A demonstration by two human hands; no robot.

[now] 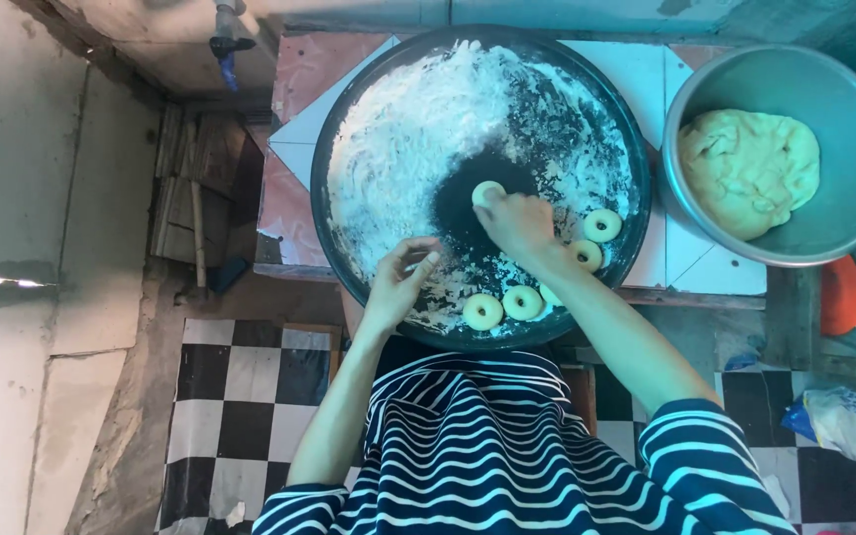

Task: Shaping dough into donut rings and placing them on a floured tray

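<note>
Dough disc (487,191), small, pale and round, sits on the bare dark patch near the middle of your big round black tray (334,248), and your right hand (517,223) is on it, fingertips pressing its near edge, fingers bunched close together over it. Flour (408,139) lies thick, white and streaky across the tray's far-left half, thinning to scattered dust on the right. Along the tray's near-right rim you've got a curved row of dough rings (522,301), smooth, pale yellow, each with a small hole at the centre. Your left hand (400,280) rests at the tray's near edge, fingers loosely curled and slightly apart, tips in the flour, holding nothing that I can make out. Off the tray's right side stands a wide metal bowl (844,109) with a soft, lumpy yellow mass of dough (748,168) inside. Both rest on a pink-and-white tiled counter (294,79).
</note>
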